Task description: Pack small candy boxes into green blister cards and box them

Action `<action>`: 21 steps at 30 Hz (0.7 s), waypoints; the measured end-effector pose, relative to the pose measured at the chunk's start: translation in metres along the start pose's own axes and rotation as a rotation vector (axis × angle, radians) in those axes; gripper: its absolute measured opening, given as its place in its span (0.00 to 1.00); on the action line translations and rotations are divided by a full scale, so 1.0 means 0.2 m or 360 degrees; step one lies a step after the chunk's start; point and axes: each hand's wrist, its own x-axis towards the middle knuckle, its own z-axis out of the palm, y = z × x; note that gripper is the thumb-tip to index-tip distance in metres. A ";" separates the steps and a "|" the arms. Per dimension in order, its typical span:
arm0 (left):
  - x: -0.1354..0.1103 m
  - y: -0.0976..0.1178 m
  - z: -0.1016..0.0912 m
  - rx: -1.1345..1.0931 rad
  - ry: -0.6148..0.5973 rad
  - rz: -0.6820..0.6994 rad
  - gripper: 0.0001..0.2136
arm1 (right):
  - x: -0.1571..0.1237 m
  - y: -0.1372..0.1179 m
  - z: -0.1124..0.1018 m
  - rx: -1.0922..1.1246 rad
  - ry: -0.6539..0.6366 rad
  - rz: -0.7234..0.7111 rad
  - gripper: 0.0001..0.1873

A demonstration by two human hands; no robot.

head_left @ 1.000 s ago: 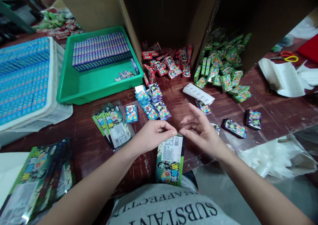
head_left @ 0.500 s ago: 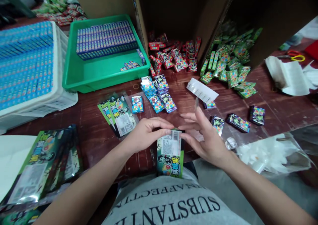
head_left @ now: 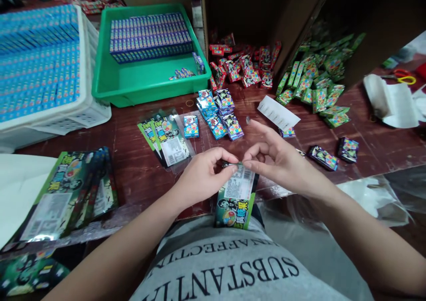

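A green and black printed candy pouch [head_left: 235, 199] hangs over the table's front edge against my shirt, its white label upward. My left hand [head_left: 208, 172] pinches its far edge between thumb and fingers. Close beside it, my right hand [head_left: 279, 159] has thumb and fingers pressed together at the same edge, forefinger stretched out. Whether the pouch's mouth is parted is hidden by my fingertips. Beyond my hands stand small stacks of blue candy boxes [head_left: 207, 102] and purple candy boxes [head_left: 233, 126]. A single blue box [head_left: 191, 126] lies left of them, next to more pouches [head_left: 168, 137].
A green tray [head_left: 149, 88] of purple boxes and a white basket [head_left: 83, 70] of blue boxes stand at the left. Red boxes [head_left: 246, 66] and green boxes [head_left: 319, 84] are heaped by cardboard. A sticker strip [head_left: 278, 113], loose boxes [head_left: 323, 158] and plastic bags [head_left: 372, 199] lie right.
My right hand has closed from spread fingers to a pinch at the pouch's far edge. My left hand stays on the pouch. The camera view has shifted slightly.
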 end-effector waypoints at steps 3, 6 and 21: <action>-0.02 0.01 0.00 0.0011 0.0010 0.0002 0.08 | -0.03 0.04 0.04 -0.0356 0.0089 -0.0118 0.50; -0.03 0.03 0.00 0.0044 0.0018 0.0023 0.08 | -0.08 0.06 0.06 -0.0916 0.0315 -0.0336 0.52; 0.08 0.17 -0.29 0.0326 -0.0660 0.0147 0.25 | -0.12 0.09 0.04 -0.0827 0.0237 -0.0434 0.40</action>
